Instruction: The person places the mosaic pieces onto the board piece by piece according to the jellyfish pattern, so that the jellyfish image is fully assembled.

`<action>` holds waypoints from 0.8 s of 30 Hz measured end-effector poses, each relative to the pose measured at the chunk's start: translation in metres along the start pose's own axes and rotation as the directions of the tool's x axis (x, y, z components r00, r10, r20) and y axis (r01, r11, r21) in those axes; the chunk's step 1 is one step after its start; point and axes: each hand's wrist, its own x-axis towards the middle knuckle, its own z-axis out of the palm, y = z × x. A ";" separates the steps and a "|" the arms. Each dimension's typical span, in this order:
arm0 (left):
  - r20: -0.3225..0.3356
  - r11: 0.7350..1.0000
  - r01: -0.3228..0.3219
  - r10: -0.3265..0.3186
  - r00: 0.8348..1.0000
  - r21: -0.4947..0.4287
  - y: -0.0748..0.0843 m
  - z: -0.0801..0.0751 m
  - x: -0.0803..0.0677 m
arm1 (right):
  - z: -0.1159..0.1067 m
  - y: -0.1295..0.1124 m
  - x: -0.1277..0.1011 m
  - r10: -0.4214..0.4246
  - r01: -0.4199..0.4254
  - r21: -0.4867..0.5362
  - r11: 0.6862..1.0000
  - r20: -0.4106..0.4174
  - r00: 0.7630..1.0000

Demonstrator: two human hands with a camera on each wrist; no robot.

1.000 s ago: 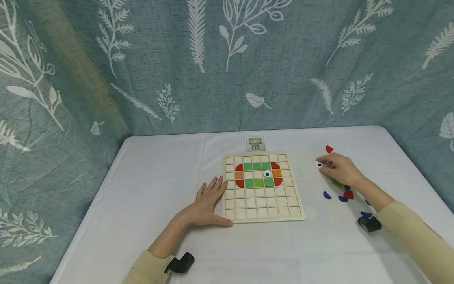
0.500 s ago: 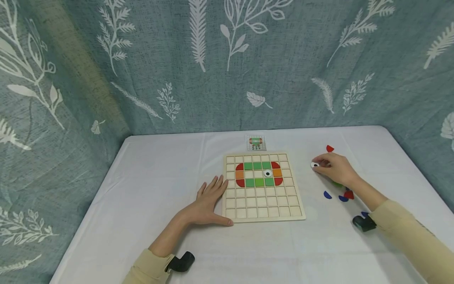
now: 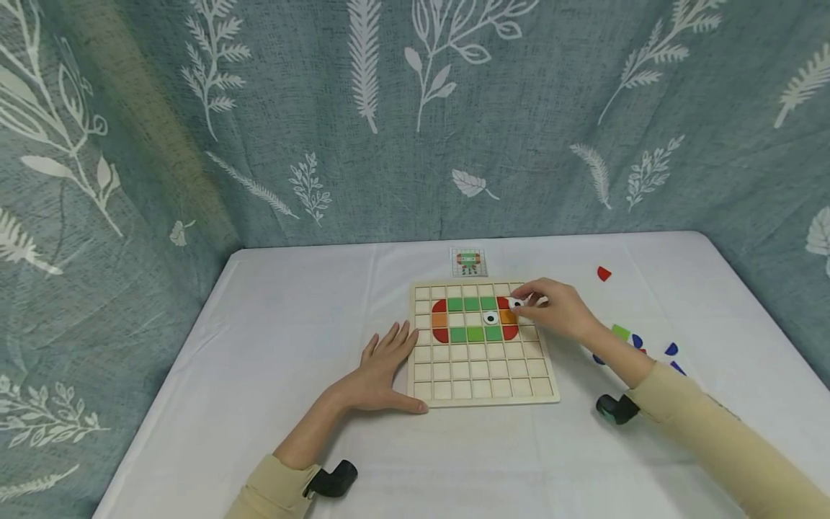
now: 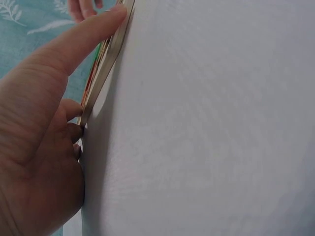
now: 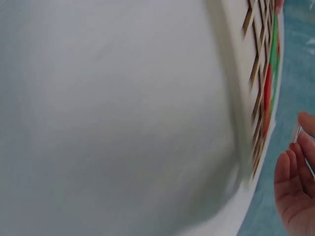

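A wooden grid board [image 3: 480, 371] lies on the white table, with green, red and orange tiles and one white eye tile [image 3: 490, 318] set in its cells. My left hand [image 3: 376, 375] rests flat with fingers spread along the board's left edge; in the left wrist view the thumb [image 4: 93, 34] touches the rim. Between thumb and fingertips, my right hand [image 3: 554, 308] pinches a second white eye tile [image 3: 516, 304] with a black dot. It is over the board's right side, above the red and orange tiles. The right wrist view shows that tile [image 5: 296, 133] edge-on, clear of the board.
A small picture card [image 3: 468, 262] lies behind the board. To the right are a red piece [image 3: 604, 273], a green piece [image 3: 620, 332] and several blue pieces [image 3: 671, 349], some partly hidden by the right forearm. A patterned curtain [image 3: 402, 180] hangs behind the table.
My right hand has carried the eye tile leftward from the loose pieces to over the board's right side. Loose pieces it covered now show. The left hand has stayed in place.
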 end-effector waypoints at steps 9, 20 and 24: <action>0.004 1.000 0.002 -0.002 1.000 0.001 0.001 -0.001 -0.001 | 0.032 -0.026 0.016 -0.082 0.078 0.063 0.995 0.055 0.995; 0.009 1.000 0.001 -0.001 1.000 0.004 0.001 -0.001 0.000 | 0.055 -0.041 0.032 -0.195 0.195 0.017 0.981 0.151 0.969; 0.009 1.000 -0.002 0.002 1.000 0.000 0.001 -0.001 -0.001 | 0.059 -0.046 0.036 -0.207 0.216 -0.029 0.976 0.187 0.960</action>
